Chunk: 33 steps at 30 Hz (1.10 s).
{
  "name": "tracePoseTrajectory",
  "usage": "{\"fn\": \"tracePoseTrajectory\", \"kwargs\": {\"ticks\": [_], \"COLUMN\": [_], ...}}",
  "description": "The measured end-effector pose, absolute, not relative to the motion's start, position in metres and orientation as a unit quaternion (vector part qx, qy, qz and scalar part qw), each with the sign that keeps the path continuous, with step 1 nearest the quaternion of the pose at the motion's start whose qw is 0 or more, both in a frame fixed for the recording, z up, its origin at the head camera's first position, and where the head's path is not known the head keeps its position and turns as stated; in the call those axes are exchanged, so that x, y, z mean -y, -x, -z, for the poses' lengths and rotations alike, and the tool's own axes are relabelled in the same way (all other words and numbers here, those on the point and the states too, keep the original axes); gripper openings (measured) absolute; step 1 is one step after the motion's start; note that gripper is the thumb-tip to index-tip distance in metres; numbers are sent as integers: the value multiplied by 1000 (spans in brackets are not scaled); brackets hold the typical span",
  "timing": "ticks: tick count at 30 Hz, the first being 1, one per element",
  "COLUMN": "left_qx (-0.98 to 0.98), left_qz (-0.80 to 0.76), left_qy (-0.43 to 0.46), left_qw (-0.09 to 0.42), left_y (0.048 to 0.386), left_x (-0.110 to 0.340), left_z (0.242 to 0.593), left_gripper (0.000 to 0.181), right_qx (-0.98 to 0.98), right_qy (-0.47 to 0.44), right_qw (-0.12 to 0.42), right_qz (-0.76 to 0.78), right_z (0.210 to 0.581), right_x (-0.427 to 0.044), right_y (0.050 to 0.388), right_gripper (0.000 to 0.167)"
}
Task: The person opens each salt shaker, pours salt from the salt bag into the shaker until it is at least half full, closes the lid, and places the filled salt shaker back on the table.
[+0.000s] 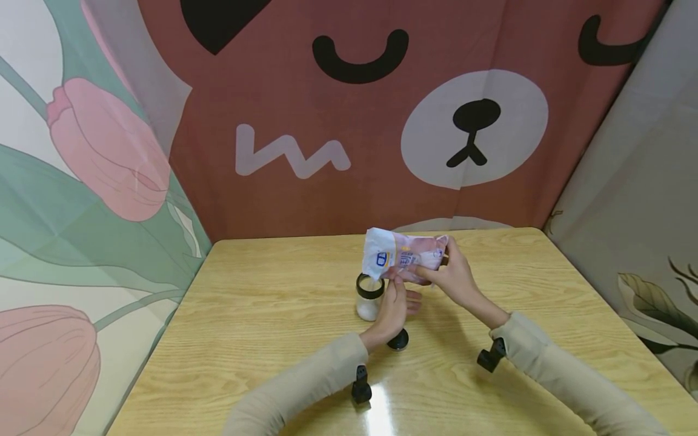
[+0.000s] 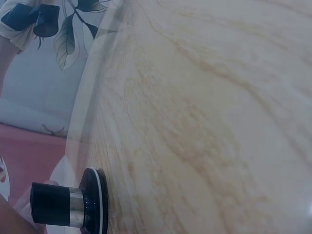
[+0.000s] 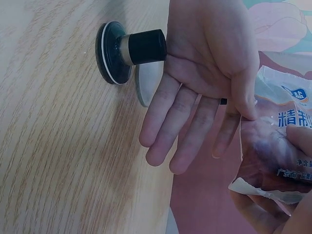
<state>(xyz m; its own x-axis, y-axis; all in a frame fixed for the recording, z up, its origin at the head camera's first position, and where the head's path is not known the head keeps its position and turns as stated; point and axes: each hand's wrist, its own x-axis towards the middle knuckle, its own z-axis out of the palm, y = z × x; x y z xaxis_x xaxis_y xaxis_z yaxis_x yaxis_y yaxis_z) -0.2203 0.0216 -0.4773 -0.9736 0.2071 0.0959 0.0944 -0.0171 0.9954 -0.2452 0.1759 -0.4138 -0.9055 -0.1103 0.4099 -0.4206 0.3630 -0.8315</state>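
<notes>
My right hand (image 1: 455, 275) grips a pink and white bag of salt (image 1: 422, 248), thumb on its front. The bag lies tilted, its white end over the mouth of a glass jar (image 1: 368, 307) with a black rim and white contents. Close beside the jar is my left hand (image 1: 394, 309). In the right wrist view, the left hand (image 3: 204, 87) has its fingers extended, and its thumb touches the edge of the salt bag (image 3: 273, 141). On the table, near the left wrist, sits a black lid (image 2: 95, 204) with a tall knob. The left hand partly hides the jar.
The wooden table (image 1: 262, 303) reaches back to a bear-patterned curtain (image 1: 283, 200). Patterned cloth also hangs at the left and right sides. A small black camera is strapped on each wrist.
</notes>
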Motion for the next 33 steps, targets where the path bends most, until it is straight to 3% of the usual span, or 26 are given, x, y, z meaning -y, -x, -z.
{"fn": "tracePoseTrajectory", "kwargs": {"ticks": [33], "left_qx": [-674], "left_qz": [-729], "left_qy": [-110], "left_qw": [48], "left_y": [222], "left_x": [-23], "left_z": [475], "left_gripper": [52], "right_qx": [819], "right_qy": [-162], "right_qw": [159], "right_qz": [-526], "right_z": [412], "right_x": [-173], "right_y": [248], "right_gripper": [58]}}
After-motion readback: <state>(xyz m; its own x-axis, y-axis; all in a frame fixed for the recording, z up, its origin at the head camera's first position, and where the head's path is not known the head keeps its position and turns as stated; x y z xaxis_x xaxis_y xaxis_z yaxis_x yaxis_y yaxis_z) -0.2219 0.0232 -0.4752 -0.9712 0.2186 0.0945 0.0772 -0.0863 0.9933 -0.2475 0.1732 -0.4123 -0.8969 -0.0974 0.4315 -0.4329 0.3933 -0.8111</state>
